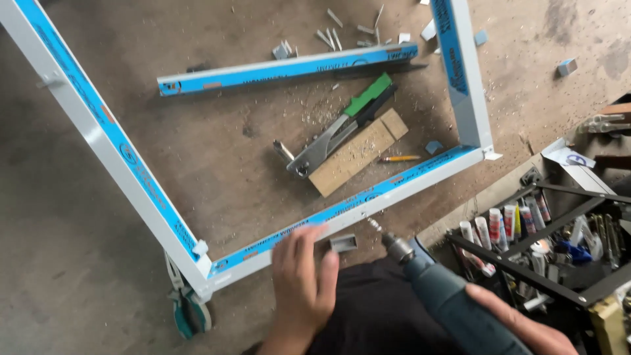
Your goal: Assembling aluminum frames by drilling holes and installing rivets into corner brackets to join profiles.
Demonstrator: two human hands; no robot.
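- Right hand (pixel 526 329) wrapped round the grip of the drill (pixel 447 296), fingers closed on it, at the floor's near right edge.
- Bit tip (pixel 369 220) aimed at the outer face of the frame (pixel 368 197), touching or just off the near rail; cannot tell which.
- Left hand (pixel 302 283) flat, fingers spread and pressed on the same rail, just left of the bit; holds nothing.
- Small grey bracket (pixel 343 243) against the rail's outer side, between left fingertips and chuck.
- Best done, judging by this: bit kept square to the rail face, left palm bearing down hard so the rail cannot skate, fingertips kept clear of the bit.
- Inside the frame, mid-floor: rivet gun (pixel 342 128) with green handle lying over a wood block (pixel 358 158), pencil (pixel 399 158) beside it.
- Farther off: loose blue-taped bar (pixel 282 69), metal offcuts (pixel 332 36) and swarf toward the far edge.
- Right edge: black rack with tubes (pixel 506 227).
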